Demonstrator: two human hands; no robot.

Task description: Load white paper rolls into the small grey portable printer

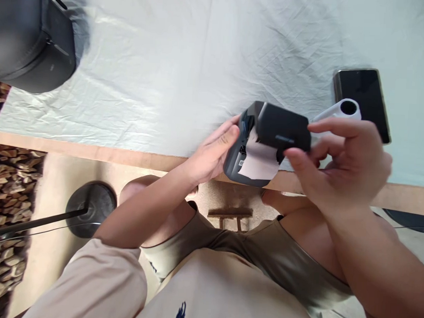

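Observation:
A small dark portable printer (pixel 285 124) is held up over the table's front edge. Its lid is raised, and a strip of white paper (pixel 259 161) hangs out across the body. My left hand (pixel 214 152) grips the left side of the body, thumb on top. On the other side my right hand (pixel 345 160) pinches the lid's right edge between thumb and fingers. Just behind that hand lies a white object (pixel 340 108) with a round dark opening at its end, partly hidden by the fingers.
A black smartphone (pixel 367 100) lies on the right of the pale cloth (pixel 149 72). At the far left stands a dark zippered case (pixel 58 49). Below the wooden table edge (pixel 93 149) are a round black stand base (pixel 90 205) and stacked firewood (pixel 10 192).

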